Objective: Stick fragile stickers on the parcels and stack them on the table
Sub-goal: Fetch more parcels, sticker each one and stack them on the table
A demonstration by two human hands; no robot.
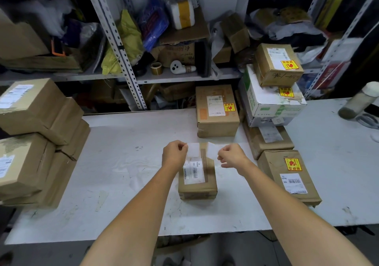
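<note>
A small brown parcel [198, 180] with a white shipping label lies on the white table [114, 173] in front of me. Above its far end, my left hand [174, 155] pinches a white square piece [193, 150], seemingly sticker backing. My right hand [232, 156] pinches a second white piece [212, 152] next to it. The printed face of either piece is hidden. To the right, a stack of parcels [274, 93] and a flat parcel [289, 175] carry yellow-red fragile stickers, as does a box [217, 110] at the back.
Several unstickered brown boxes [37, 138] are piled at the table's left edge. Metal shelving [127, 46] crammed with bags and cartons stands behind the table. A tall pale bottle [361, 99] lies tilted at the far right.
</note>
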